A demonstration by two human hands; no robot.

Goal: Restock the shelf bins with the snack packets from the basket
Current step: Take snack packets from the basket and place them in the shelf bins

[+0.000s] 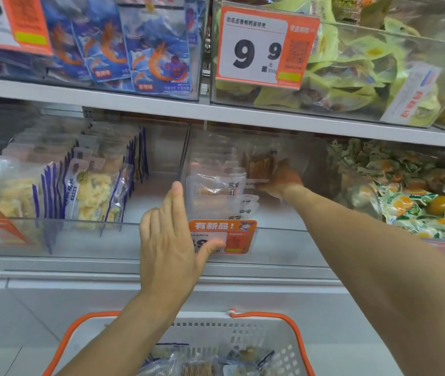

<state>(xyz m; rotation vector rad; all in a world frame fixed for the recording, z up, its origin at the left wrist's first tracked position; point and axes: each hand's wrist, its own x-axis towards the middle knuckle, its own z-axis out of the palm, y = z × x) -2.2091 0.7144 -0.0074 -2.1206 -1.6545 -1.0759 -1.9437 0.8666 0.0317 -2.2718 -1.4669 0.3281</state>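
Two bare arms show, with no sleeves on them at all. The left hand [171, 240] wears no ring, no watch and no glove. The right hand [281, 181] is blurry, and nothing shows on its wrist

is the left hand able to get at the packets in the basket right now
Probably yes. The left hand rests open against the clear bin front, holding nothing, and the basket sits open-topped right below it, its snack packets uncovered.

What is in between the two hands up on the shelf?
In the head view, a row of clear snack packets stands in the bin between the left hand and the right hand, which reaches in behind them.
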